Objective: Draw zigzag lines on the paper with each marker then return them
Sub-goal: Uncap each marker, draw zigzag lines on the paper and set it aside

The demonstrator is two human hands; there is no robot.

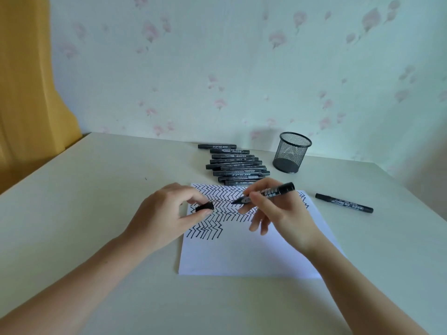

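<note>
Right hand [278,209] grips an uncapped black marker with white lettering [268,192] between thumb and forefingers, tip pointing left and down toward the drawn rows, the other fingers fanned out below; whether the tip touches the sheet cannot be told. Left hand [167,211] pinches the small black marker cap [205,206] between thumb and fingertips, open end facing the marker tip — the two are near but apart.

Both hands sit over the white rectangular sheet of paper [242,252], which lies flat on the pale cream tabletop [96,189]. Upper part of the sheet is filled with rows of black zigzag lines [208,229]; a short row at lower left ends partway across, and the lower half is blank.

Just beyond the far edge of the paper lies a loose pile of capped black markers with printed labels [235,165], lying roughly parallel, the nearest ones touching or overlapping the sheet's edge. Right of the pile stands a black wire-mesh cylindrical pen cup [291,152], upright, nothing seen inside it. A single capped black marker [344,202] lies alone on the table to the right of the paper.

Behind the table — pale wallpaper with pink flowers [242,56]; a yellow-orange curtain [26,81] hangs at far left.
</note>
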